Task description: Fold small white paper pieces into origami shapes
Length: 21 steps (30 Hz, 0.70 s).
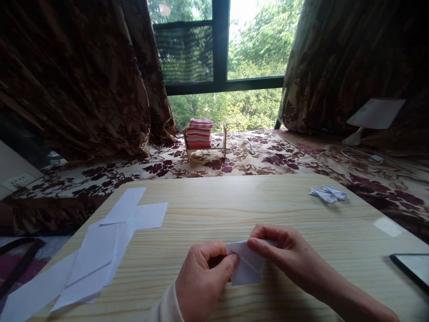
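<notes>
Both hands meet at the near edge of the table [234,201]. The left hand [204,279] is curled almost closed, thumb and forefinger pinching the left corner of a small folded paper [247,267]. The right hand [284,252] is closed on its upper edge from the other side, fingertips pressed together over the fold. The folded paper sits between them, its lower part resting on the wood. It looks very light and thin, stiffened a little where the layers stack, with crisp creases and a pointed wedge shape. It should bend or crumple under a hard squeeze, so a light pinch at the corners and along the folded edges seems the safest hold. The tabletop is pale wood grain, smooth and matt. Left of the left hand lie long flat paper strips [100,250], overlapping and uncreased. Right of the right hand a dark-framed screen [414,268] juts in at the table's edge, and a small clear patch [389,226] lies flat on the wood beyond it. Farther beyond the right hand rest two small folded pieces [328,194]. Past the table a floral cloth [268,156] spreads out, soft and patterned, carrying a little wooden rack [204,150] stacked with striped cloths [199,133]. Heavy brown curtains [83,76] frame the window [221,58] beyond.
</notes>
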Available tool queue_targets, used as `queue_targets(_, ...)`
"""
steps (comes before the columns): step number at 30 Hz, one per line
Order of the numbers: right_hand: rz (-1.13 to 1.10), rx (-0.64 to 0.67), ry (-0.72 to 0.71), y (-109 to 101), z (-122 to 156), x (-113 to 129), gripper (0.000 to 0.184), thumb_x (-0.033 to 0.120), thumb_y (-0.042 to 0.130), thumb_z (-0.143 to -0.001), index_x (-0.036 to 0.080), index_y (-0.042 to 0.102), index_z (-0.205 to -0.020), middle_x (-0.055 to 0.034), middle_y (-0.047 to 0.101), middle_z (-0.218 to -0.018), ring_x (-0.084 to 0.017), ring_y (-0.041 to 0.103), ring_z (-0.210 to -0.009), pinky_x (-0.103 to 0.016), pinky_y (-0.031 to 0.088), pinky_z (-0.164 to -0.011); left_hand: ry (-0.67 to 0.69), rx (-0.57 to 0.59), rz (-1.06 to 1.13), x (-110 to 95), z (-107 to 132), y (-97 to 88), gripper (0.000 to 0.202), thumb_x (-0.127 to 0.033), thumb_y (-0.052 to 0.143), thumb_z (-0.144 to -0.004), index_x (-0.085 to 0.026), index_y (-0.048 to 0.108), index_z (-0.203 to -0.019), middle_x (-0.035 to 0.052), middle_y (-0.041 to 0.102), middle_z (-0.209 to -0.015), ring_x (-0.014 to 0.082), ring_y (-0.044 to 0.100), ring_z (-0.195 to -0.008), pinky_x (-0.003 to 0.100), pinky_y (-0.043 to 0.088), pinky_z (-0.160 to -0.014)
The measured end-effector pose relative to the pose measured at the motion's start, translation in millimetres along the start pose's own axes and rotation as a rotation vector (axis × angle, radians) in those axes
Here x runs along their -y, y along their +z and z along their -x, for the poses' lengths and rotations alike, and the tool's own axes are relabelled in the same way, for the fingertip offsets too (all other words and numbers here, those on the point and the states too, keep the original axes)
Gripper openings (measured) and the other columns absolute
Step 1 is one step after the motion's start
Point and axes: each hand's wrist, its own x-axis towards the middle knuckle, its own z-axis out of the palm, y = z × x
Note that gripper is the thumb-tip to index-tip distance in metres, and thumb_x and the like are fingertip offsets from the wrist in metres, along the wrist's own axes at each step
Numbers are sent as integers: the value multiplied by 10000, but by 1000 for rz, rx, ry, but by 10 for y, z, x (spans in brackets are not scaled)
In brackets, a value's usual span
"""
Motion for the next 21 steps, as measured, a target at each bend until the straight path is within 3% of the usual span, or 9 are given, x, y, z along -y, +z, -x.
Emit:
queue_targets(14,111,-43,-69,34,5,-14,330,436,570,-794,154,560,-624,4,522,-594,-129,452,-586,-231,352,-536,-113,28,171,6,-2,6,337,-422,608,-688,-104,627,-581,22,527,-535,128,462,-536,248,341,-537)
queue_targets(18,139,-20,-95,35,17,26,324,426,558,-806,154,568,-630,-1,544,-612,-131,475,-604,-226,364,-547,-56,-7,135,80,-8,9,352,-422,583,-728,-104,634,-586,6,487,-531,118,423,-531,248,310,-521)
queue_targets(21,162,23,-109,43,23,93,300,389,552,-807,154,589,-624,-10,556,-636,-140,495,-630,-225,378,-562,73,-112,-2,104,-11,29,303,-352,556,-738,-120,645,-565,-2,450,-570,121,413,-565,246,306,-528)
